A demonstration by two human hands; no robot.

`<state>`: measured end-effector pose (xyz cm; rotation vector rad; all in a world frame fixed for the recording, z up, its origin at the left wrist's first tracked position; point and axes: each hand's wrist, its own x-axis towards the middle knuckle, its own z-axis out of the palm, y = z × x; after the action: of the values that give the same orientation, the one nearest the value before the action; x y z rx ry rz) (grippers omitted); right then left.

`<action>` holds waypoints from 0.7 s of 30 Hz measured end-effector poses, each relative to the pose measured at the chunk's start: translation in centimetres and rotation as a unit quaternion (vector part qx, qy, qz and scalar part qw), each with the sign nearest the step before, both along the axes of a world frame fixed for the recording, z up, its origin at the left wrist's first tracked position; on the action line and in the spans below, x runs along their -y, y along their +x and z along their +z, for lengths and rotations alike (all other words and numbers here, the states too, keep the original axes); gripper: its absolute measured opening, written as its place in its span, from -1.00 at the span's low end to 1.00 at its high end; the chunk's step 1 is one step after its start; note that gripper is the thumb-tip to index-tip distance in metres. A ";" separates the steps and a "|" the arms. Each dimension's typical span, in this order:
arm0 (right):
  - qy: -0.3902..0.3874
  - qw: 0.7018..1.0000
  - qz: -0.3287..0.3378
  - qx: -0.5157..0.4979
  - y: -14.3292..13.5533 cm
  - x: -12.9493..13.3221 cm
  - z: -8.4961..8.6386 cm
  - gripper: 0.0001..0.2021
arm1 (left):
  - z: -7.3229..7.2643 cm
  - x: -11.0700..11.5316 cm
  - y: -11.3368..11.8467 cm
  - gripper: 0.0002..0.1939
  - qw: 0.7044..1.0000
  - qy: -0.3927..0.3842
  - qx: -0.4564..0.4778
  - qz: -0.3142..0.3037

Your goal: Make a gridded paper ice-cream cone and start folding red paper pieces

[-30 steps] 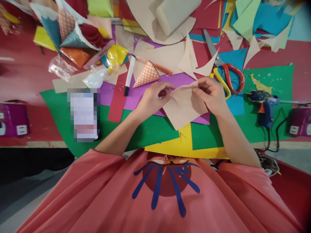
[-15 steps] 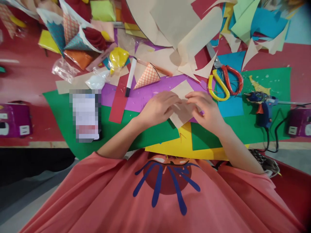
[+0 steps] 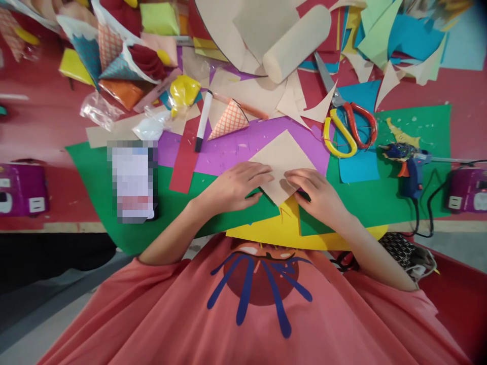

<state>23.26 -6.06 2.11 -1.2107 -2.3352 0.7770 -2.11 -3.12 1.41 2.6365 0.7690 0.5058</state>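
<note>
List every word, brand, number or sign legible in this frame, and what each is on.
No text is legible.
Phone screen: pixelated, unreadable.
Purple box at left: white markings, too blurred to read.
Purple box at right: white label, too small to read.
Yellow sheet: a thin angular mark, not clearly any letter.

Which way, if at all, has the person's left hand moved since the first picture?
Yes, toward the pink shirt: the left hand, at first about level with the lower end of the white marker, now lies below it in view.
</note>
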 end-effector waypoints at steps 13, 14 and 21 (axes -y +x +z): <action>0.072 0.995 -0.060 0.024 -0.1 1.1 0.1 -0.85 | 0.0 2.3 0.5 -0.82 0.977 -0.006 -0.033 0.210; 0.072 0.994 -0.069 0.036 0.0 1.0 0.0 -0.84 | 0.0 2.4 0.6 -0.81 0.972 -0.018 -0.045 0.229; 0.054 0.990 -0.111 0.070 0.2 -0.3 0.1 -0.87 | 0.9 1.3 1.9 -0.74 0.944 -0.044 -0.165 0.282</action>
<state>23.41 -5.81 2.24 -1.4882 -2.2653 0.4988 -0.17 -4.39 2.32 2.4206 1.6302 0.1528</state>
